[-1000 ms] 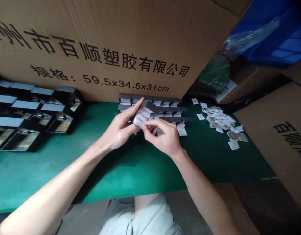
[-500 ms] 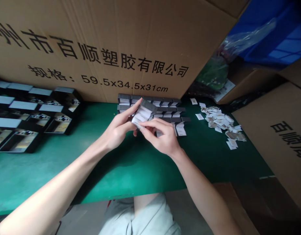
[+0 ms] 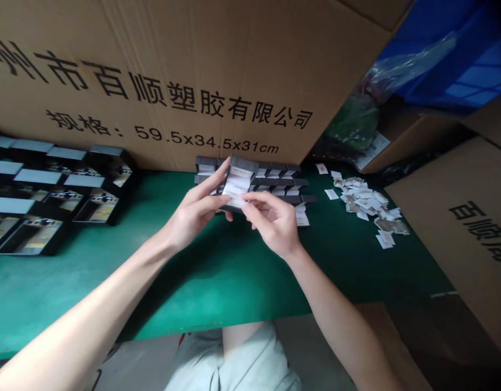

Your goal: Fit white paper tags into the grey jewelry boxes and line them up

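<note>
A small dark jewellery box (image 3: 239,175) with a white lining is held up, lid raised, above the green table. My left hand (image 3: 195,212) grips it from the left, thumb at the front edge and index finger along the lid. My right hand (image 3: 275,220) is closed in a pinch at the box's front right corner, its fingertips on the white insert. Whether a separate piece sits between those fingertips is too small to tell. Behind the hands stand rows of similar open boxes (image 3: 293,190), partly hidden by the held one.
Small white cards (image 3: 362,198) lie heaped at the right of the green table (image 3: 218,282). Larger black boxes (image 3: 98,203) with clear fronts stand at the left. A big cardboard carton (image 3: 185,70) walls off the back, and another carton (image 3: 470,206) the right side.
The jewellery box has turned more upright and towards me, showing the inside of its lid. My right hand has shifted slightly right along its front edge.
</note>
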Demonstrator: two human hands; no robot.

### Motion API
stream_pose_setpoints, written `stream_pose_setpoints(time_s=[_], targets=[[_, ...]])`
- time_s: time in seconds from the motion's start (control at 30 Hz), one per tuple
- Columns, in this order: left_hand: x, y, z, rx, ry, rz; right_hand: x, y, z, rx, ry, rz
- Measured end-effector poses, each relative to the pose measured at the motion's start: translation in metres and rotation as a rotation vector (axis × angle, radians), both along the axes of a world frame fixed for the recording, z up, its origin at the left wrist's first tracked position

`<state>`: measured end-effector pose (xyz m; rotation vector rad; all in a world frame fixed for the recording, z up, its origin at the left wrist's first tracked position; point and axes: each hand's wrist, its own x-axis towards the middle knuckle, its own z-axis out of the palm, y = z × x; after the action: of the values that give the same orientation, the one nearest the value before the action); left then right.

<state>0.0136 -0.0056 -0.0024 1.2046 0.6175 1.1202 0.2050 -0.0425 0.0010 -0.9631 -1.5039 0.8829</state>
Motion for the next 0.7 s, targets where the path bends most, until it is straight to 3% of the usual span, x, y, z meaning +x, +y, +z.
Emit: stream_pose_setpoints(time_s=[0.37, 0.7], targets=[[0.0, -0.004, 0.01, 0.031, 0.11, 0.012, -0.001, 0.0, 0.003, -0.064, 0.084, -0.05], [0.001, 0.0, 0.0, 0.029, 0.107, 0.052, -0.004, -0.001, -0.001, 0.01, 0.006, -0.013]])
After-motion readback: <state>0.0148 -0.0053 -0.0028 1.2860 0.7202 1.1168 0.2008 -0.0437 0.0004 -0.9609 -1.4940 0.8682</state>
